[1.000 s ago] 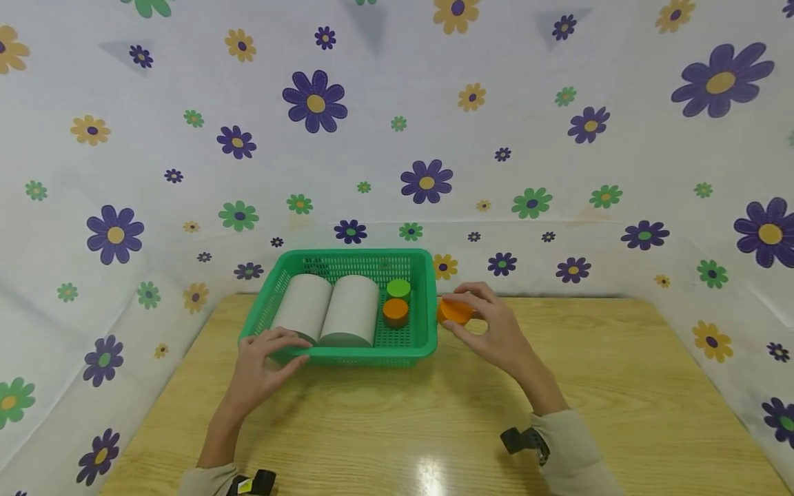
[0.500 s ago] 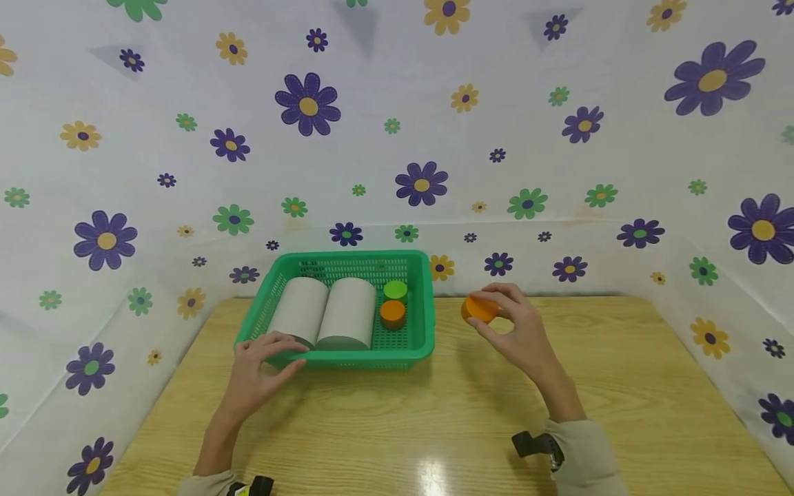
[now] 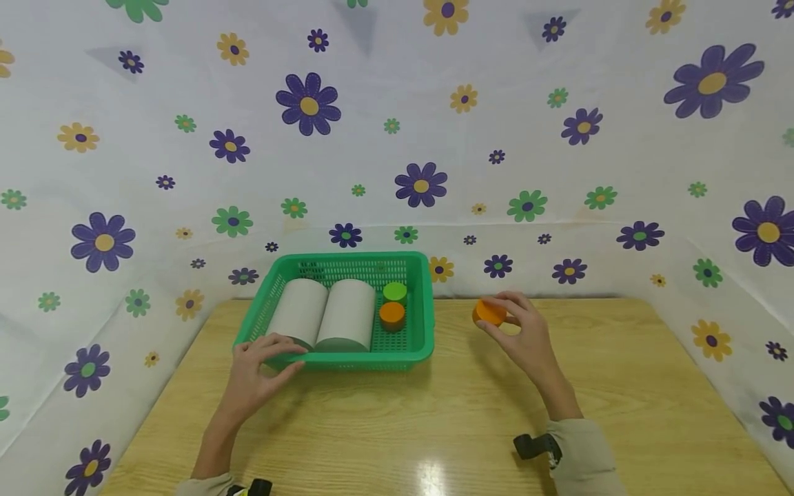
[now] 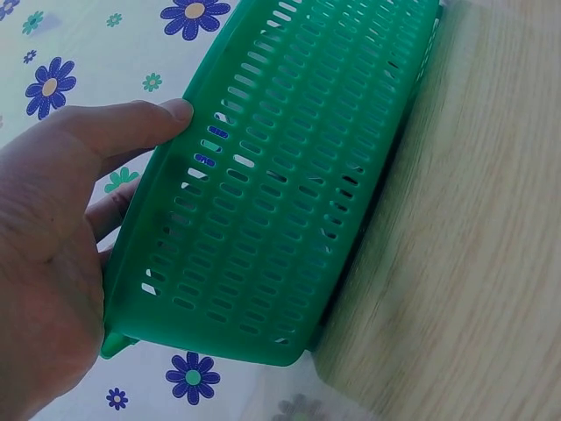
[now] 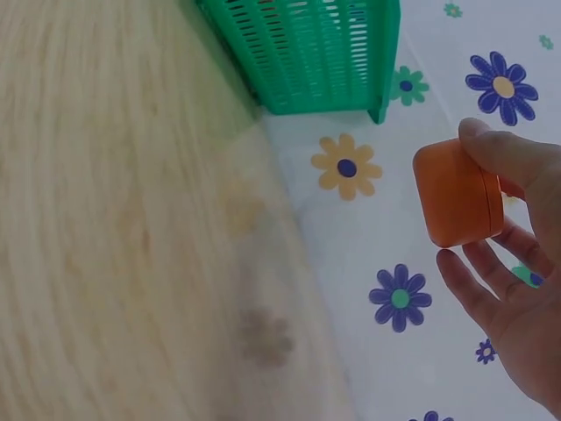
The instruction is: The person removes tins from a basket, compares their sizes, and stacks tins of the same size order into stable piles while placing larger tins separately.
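My right hand pinches a small orange round container between thumb and fingers, held above the table to the right of the basket. In the right wrist view a thin seam runs round this orange container. My left hand grips the front left rim of a green plastic basket; in the left wrist view the thumb lies on the outside of the slotted basket wall, the fingers behind the rim. Two large white cylinders lie side by side in the basket. Right of them sit a lime-green round piece and another orange one.
The wooden table carries the basket near its back edge. A white cloth printed with flowers hangs behind and along both sides. Black straps with small cameras sit on both wrists.
The right hand has moved right with the orange container, away from beside the basket's right wall, slowing in the last half second. The left hand keeps its place on the rim.
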`<state>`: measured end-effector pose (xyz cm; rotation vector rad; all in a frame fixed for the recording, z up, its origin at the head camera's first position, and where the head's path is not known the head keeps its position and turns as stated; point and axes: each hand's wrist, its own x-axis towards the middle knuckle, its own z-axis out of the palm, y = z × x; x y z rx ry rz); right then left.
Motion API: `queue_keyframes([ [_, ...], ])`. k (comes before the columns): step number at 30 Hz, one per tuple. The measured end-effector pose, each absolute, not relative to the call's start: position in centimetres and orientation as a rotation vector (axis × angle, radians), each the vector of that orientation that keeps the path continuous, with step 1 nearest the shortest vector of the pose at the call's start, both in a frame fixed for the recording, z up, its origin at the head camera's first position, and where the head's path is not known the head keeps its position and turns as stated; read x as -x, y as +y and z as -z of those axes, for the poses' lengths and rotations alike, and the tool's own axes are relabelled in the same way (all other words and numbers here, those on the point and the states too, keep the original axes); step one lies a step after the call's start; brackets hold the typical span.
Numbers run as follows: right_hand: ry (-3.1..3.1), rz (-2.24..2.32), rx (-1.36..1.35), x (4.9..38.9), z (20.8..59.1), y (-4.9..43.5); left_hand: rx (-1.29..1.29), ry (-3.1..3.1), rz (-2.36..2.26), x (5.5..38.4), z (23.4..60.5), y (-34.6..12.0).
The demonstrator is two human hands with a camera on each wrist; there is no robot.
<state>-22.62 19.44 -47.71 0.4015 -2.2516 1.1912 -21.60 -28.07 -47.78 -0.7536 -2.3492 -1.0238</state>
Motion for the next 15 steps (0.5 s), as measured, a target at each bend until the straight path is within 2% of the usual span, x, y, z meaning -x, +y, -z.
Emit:
queue_keyframes([
  [15, -2.384, -1.170, -0.238, 23.3, 50.1, 20.2, 0.759, -2.352, 1.028, 21.4, 47.4, -27.9],
])
